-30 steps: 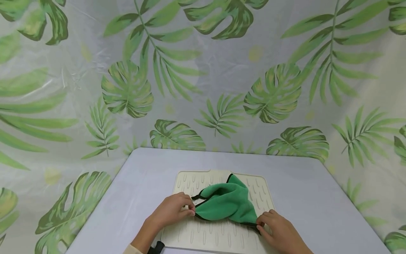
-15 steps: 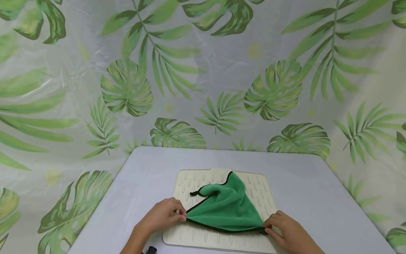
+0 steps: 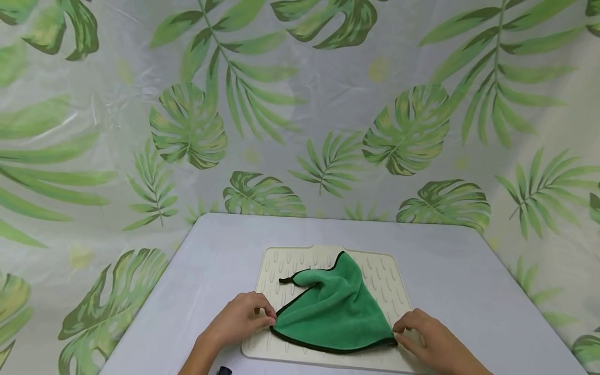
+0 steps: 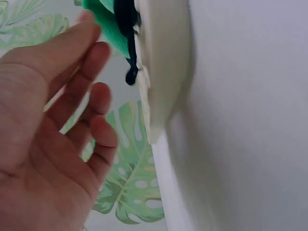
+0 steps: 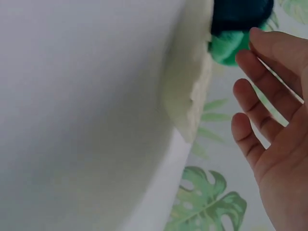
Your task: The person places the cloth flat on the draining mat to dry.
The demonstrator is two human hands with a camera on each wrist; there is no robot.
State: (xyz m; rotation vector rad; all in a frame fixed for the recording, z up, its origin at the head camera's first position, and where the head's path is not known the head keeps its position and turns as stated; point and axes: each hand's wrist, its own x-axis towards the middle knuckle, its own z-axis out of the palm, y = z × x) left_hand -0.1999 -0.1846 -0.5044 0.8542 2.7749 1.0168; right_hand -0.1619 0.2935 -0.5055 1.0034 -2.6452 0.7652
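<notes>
A green cloth [image 3: 335,312] with black edging lies partly rumpled on a cream ridged mat [image 3: 286,344]. One of its corners points to the back, and a black-trimmed tip sticks out at the left. My left hand [image 3: 244,317] pinches the front left corner between thumb and finger. At the front right corner, my right hand [image 3: 428,338] holds the edge with its fingertips. The front edge sags in a curve between both hands. The left wrist view has the thumb at the green cloth [image 4: 108,29]; in the right wrist view fingertips meet the cloth [image 5: 228,45].
The mat sits on a white table [image 3: 206,260]. A leaf-patterned sheet [image 3: 328,104] hangs behind the table and along its sides. A small black object [image 3: 224,370] shows at the bottom, near my left forearm.
My hands have moved apart and toward me, drawing the cloth's front edge wider and flatter. In the last half second the edge has sagged lower onto the mat.
</notes>
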